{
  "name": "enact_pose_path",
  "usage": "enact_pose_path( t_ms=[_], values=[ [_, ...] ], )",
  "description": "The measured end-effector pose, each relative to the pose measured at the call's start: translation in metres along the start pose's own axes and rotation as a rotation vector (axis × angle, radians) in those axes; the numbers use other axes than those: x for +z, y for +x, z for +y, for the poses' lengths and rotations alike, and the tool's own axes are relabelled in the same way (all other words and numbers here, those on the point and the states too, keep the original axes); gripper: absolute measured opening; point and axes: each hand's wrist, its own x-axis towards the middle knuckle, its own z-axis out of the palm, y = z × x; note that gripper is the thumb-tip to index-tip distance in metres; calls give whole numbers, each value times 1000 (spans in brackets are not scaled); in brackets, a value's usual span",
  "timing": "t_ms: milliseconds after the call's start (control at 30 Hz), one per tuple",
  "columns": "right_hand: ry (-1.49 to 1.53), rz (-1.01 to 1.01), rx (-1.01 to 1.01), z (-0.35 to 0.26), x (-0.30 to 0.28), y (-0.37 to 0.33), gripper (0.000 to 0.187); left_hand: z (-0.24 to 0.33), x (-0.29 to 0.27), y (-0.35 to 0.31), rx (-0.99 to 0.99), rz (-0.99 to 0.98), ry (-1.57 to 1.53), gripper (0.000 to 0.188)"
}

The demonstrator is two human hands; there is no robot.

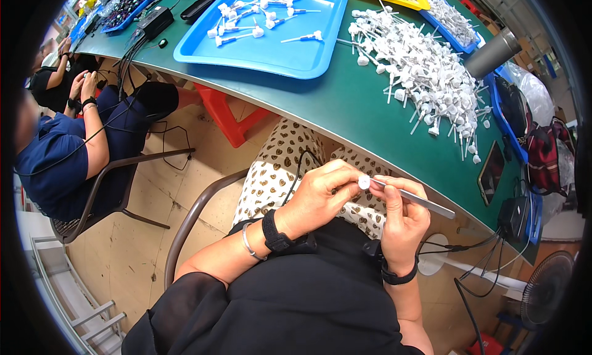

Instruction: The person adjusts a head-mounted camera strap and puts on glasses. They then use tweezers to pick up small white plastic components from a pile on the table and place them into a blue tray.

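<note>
Above my lap, my left hand (313, 198) pinches a small white plastic part (364, 181) with a round cap between thumb and fingertips. Close beside it, my right hand (404, 222) is closed on a flat metal tool (428, 203), slim like a blade or tweezers; its exact kind is unclear. The tool's long end sticks out to the right, and its other end reaches toward the white part, where fingers hide the contact. On the green table (370, 130), a large heap of similar white plastic parts (419, 71) lies ahead of my hands.
A blue tray (259, 64) with several white parts is at the table's left. Right of the heap are a grey metal cylinder (493, 53), a phone (491, 172) and cables. A red stool (225, 114), a seated person (68, 139) and a fan (547, 288) are around.
</note>
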Motion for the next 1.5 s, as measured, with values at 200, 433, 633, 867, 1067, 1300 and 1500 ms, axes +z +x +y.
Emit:
enact_pose_path(
  t_ms=[200,433,633,867,1067,1300,1500],
  values=[
    [-160,-68,-64,-1,-4,2,8,0,1,1,39,6,29,17],
    [-63,-98,30,-6,-10,5,12,-7,0,0,22,-17,-35,16],
    [-8,0,-35,-8,-9,0,15,-1,0,4,23,-23,-25,17],
    [-89,-34,-88,-2,-3,-3,15,-1,0,4,41,2,-21,19],
    [-86,-29,-77,0,0,-2,14,-2,-2,4,54,11,2,19],
    [-131,-33,-92,1,0,-1,12,-2,-2,4,67,12,33,18],
    [-115,-18,-76,0,1,0,11,-1,-3,4,51,1,30,17]
  ],
)
